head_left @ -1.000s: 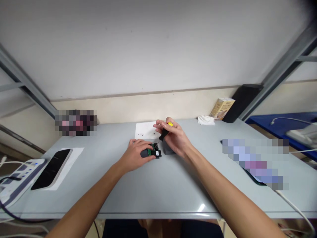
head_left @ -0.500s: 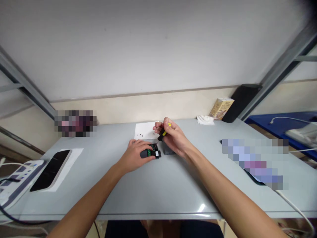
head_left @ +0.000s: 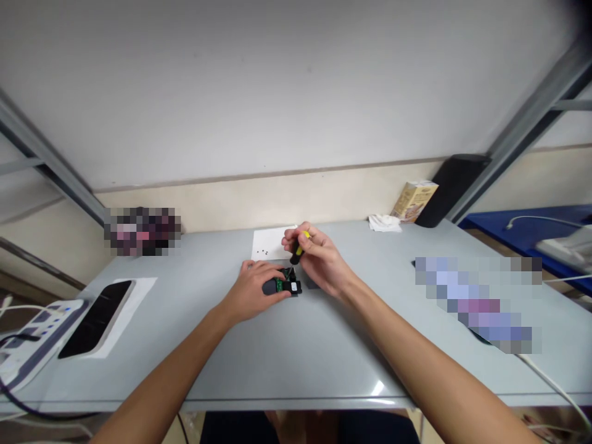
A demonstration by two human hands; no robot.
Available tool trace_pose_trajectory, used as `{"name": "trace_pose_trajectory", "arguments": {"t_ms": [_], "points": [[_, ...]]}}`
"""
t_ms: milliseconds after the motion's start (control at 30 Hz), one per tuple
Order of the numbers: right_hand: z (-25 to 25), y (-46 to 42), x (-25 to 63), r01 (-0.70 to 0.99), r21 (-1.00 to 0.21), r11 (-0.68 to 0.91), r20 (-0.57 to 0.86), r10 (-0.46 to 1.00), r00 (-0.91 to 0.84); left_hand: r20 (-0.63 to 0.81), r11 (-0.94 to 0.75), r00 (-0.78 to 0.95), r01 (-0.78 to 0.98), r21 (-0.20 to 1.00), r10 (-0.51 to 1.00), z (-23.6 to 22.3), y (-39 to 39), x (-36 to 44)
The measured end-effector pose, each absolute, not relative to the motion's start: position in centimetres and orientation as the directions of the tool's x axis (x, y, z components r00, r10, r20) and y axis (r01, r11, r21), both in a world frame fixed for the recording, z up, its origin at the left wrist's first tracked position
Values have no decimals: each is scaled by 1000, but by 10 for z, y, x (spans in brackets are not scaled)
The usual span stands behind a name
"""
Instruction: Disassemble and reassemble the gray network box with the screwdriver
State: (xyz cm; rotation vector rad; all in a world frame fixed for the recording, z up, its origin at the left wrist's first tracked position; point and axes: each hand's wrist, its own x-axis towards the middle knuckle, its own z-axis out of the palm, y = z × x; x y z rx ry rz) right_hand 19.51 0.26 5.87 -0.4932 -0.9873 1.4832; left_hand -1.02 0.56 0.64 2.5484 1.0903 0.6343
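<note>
My left hand [head_left: 256,285] is closed on a small black device [head_left: 283,286] with a green circuit board showing, pinning it to the grey table [head_left: 296,345]. My right hand [head_left: 319,262] grips a small screwdriver [head_left: 298,246] with a black and yellow handle, held upright with its tip down at the device. Just behind the hands lies a white paper sheet [head_left: 271,242] with several tiny dark screws [head_left: 264,251] on it.
At the left lie a black phone [head_left: 95,317] on white paper and a white power strip [head_left: 32,336] with cables. At the back right are a crumpled tissue [head_left: 385,222], a small carton [head_left: 414,201] and a black cylinder [head_left: 451,188]. Metal shelf posts flank the table.
My right hand has shifted slightly left and turned the screwdriver more upright over the device. The left hand has stayed put on the device.
</note>
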Motion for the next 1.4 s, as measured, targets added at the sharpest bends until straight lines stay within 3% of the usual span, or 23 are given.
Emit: {"name": "trace_pose_trajectory", "arguments": {"t_ms": [167,367,667,900,1067,1400], "points": [[56,7,196,-611,-784,107,229,965,-125,278,-672,619,604,429,734,9,5,-10],[62,4,199,-647,-763,10,181,963,-199,252,-641,603,610,465,757,11,3,-10],[56,6,193,-578,-807,123,206,975,-80,278,-671,618,608,425,736,9,4,-10],[59,5,199,-639,-769,10,182,962,-205,285,-674,618,605,424,733,8,5,-10],[61,3,200,-612,-789,52,191,968,-164,287,-677,620,603,421,731,8,5,-10],[64,7,204,-658,-753,-18,143,971,-190,265,-661,615,609,439,743,8,5,-10]]}}
